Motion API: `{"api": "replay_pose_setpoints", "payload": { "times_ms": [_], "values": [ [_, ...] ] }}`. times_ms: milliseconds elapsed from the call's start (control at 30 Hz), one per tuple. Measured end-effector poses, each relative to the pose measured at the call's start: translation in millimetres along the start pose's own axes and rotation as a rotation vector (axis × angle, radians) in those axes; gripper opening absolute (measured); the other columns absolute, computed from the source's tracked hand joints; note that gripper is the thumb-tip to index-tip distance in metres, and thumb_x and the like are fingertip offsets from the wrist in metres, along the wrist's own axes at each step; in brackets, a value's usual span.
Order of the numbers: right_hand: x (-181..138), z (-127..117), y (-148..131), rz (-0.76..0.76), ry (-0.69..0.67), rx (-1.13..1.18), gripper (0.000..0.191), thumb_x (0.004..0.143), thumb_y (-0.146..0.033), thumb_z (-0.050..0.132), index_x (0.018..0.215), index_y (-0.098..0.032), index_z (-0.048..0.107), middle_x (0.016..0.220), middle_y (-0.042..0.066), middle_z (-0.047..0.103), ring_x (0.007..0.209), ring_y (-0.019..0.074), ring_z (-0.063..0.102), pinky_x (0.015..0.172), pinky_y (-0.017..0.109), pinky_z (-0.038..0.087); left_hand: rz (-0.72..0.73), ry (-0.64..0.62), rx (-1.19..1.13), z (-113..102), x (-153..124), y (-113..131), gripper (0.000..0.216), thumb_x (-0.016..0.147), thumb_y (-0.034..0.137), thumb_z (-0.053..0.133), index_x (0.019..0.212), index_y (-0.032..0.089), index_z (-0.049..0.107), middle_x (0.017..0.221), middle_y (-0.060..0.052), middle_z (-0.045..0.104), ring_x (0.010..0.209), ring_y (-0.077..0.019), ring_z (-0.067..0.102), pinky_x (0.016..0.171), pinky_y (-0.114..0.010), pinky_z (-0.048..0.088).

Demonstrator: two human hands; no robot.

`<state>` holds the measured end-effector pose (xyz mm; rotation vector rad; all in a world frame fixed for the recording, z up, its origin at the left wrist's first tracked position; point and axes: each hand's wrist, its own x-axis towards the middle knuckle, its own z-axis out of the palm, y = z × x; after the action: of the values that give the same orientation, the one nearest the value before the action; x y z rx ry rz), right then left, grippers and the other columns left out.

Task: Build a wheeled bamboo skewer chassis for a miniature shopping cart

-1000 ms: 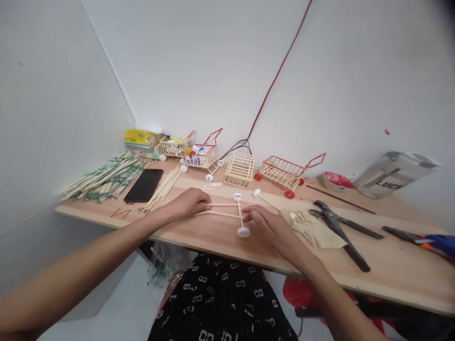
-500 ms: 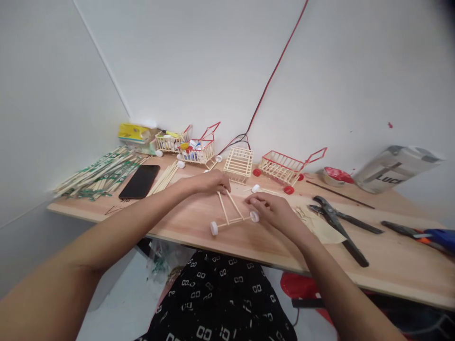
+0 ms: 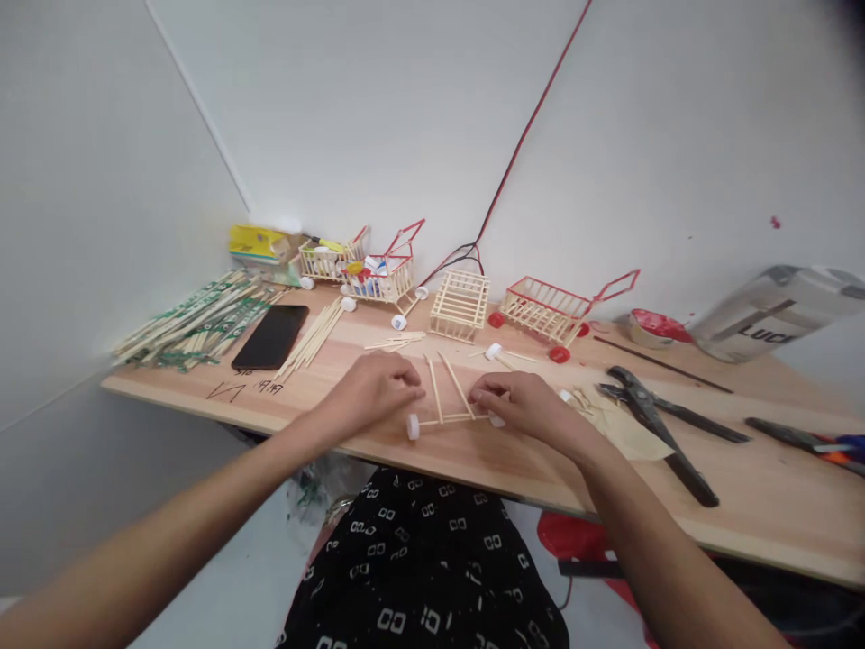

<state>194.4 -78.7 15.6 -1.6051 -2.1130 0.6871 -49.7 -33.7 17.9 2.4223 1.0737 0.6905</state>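
Observation:
A small frame of thin wooden sticks [image 3: 447,397] lies flat on the wooden table [image 3: 405,451], with a white wheel [image 3: 412,426] on the left end of its near axle. My left hand [image 3: 371,388] rests curled at the frame's left side, fingertips touching the left stick. On the other side, my right hand [image 3: 523,403] pinches the axle's right end, covering the wheel there. The two long sticks point away from me.
Behind stand a bare stick basket [image 3: 460,306], a red-rimmed cart [image 3: 550,311] and two filled carts [image 3: 378,275]. A phone [image 3: 271,335] and wrapped chopsticks [image 3: 195,320] lie left. Pliers [image 3: 659,433], sandpaper, a red paint lid [image 3: 652,329] and a glue gun [image 3: 821,442] lie right.
The frame was turned from lying sideways to having its wheeled axle nearest me. Both hands came in closer to its two sides.

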Motion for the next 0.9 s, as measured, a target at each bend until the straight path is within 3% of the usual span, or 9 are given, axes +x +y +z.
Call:
{"api": "replay_pose_setpoints", "payload": {
  "times_ms": [167, 400, 733, 900],
  "values": [
    [-15.4, 2.4, -6.2, -0.017, 0.073, -0.03, 0.01, 0.082, -0.026, 0.052, 0.081, -0.02, 0.061, 0.08, 0.0, 0.066, 0.075, 0.0157, 0.058, 0.069, 0.027, 0.039, 0.061, 0.152, 0.221, 30.4, -34.0, 26.2, 0.018, 0.079, 0.028, 0.067, 0.093, 0.019, 0.063, 0.093, -0.003, 0.067, 0.099, -0.0248, 0.051, 0.083, -0.039, 0.036],
    [-29.6, 16.7, -3.7, -0.112, 0.185, -0.172, 0.009, 0.086, -0.024, 0.051, 0.088, -0.022, 0.06, 0.087, 0.001, 0.066, 0.084, 0.0183, 0.057, 0.08, 0.034, 0.036, 0.068, 0.244, 0.219, 52.9, -33.7, 35.2, 0.004, 0.085, 0.021, 0.06, 0.087, 0.02, 0.062, 0.09, -0.002, 0.067, 0.102, -0.0243, 0.048, 0.087, -0.041, 0.031],
    [-31.6, 28.4, -2.8, -0.123, 0.254, -0.122, 0.005, 0.087, -0.021, 0.054, 0.085, -0.022, 0.059, 0.086, 0.0, 0.067, 0.086, 0.0182, 0.057, 0.084, 0.035, 0.034, 0.031, 0.26, 0.153, 58.8, -30.6, 28.7, 0.007, 0.085, 0.019, 0.059, 0.08, 0.018, 0.062, 0.083, -0.002, 0.065, 0.094, -0.0216, 0.051, 0.086, -0.039, 0.033],
    [-27.9, 14.2, -3.2, -0.055, 0.294, -0.051, 0.01, 0.085, -0.029, 0.055, 0.084, -0.022, 0.062, 0.087, 0.0, 0.067, 0.084, 0.0181, 0.058, 0.081, 0.032, 0.037, -0.037, 0.242, -0.016, 40.1, -20.9, 23.5, 0.007, 0.076, 0.023, 0.07, 0.081, 0.019, 0.067, 0.085, -0.002, 0.069, 0.094, -0.0209, 0.056, 0.084, -0.035, 0.039]
  ]
}}
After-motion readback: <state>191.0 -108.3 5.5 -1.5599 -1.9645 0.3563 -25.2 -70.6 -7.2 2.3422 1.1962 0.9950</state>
